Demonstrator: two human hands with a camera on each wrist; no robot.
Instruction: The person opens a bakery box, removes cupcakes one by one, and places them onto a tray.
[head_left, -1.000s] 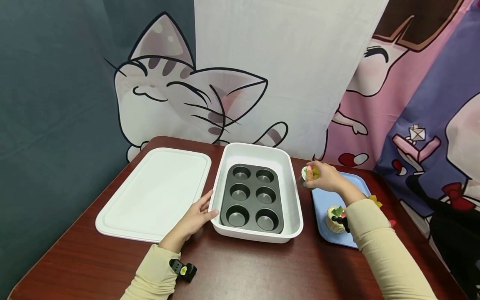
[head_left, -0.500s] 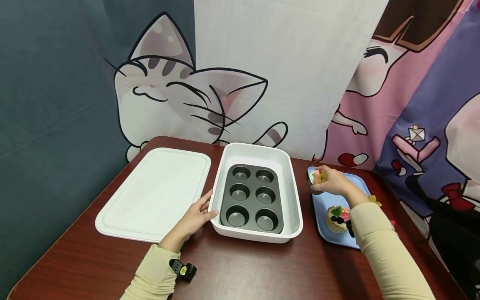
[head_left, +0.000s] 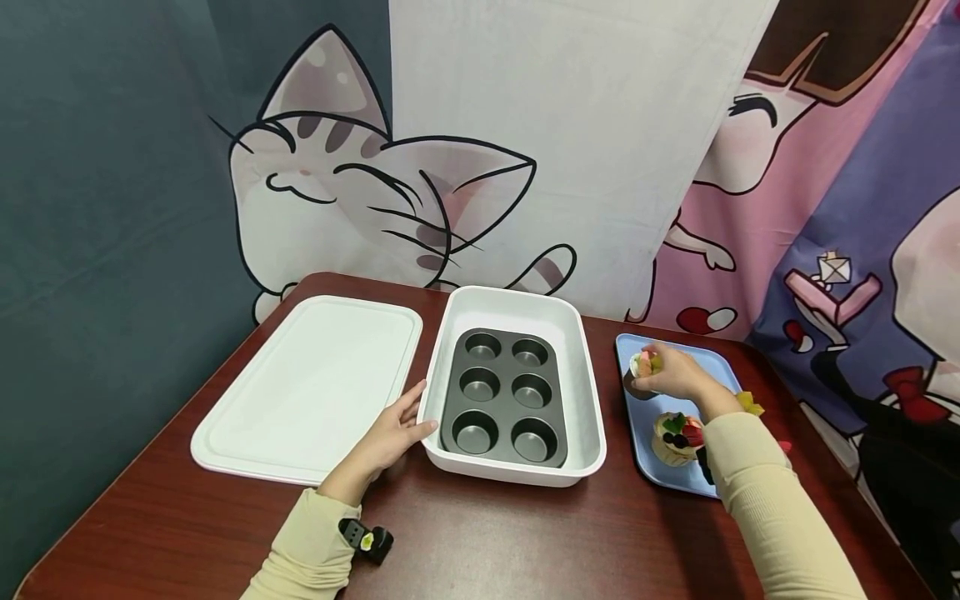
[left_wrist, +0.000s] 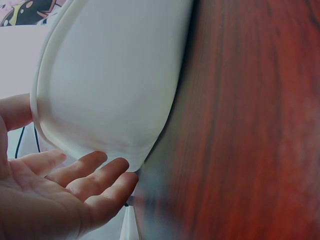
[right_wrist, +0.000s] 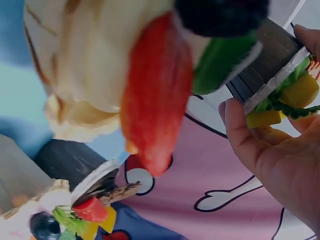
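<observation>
My left hand [head_left: 390, 433] is at the near-left corner of a deep white tub [head_left: 517, 477]. In the left wrist view its thumb hooks over the rim and the other fingers lie against the outer wall. Inside the tub lies a dark grey muffin tin [head_left: 504, 392]. My right hand [head_left: 678, 377] holds a fruit-topped toy cupcake [right_wrist: 270, 70] in a dark cup by its sides. That cupcake is at the far-left part of a blue tray [head_left: 645, 450]; whether its base touches the tray cannot be told. A cream cupcake [head_left: 675, 442] with berries stands nearer on the tray.
A flat white board [head_left: 315, 392] lies left of the tub. Yellow topping [head_left: 750, 403] shows behind my right forearm, and another dark-cupped cupcake [right_wrist: 85, 210] is in the right wrist view. A printed cloth [head_left: 585, 125] hangs behind the brown table [head_left: 465, 533].
My right hand has moved right with the cupcake, from the gap beside the white tub to the far-left part of the blue tray, and lower. The left hand has stayed at the tub's corner.
</observation>
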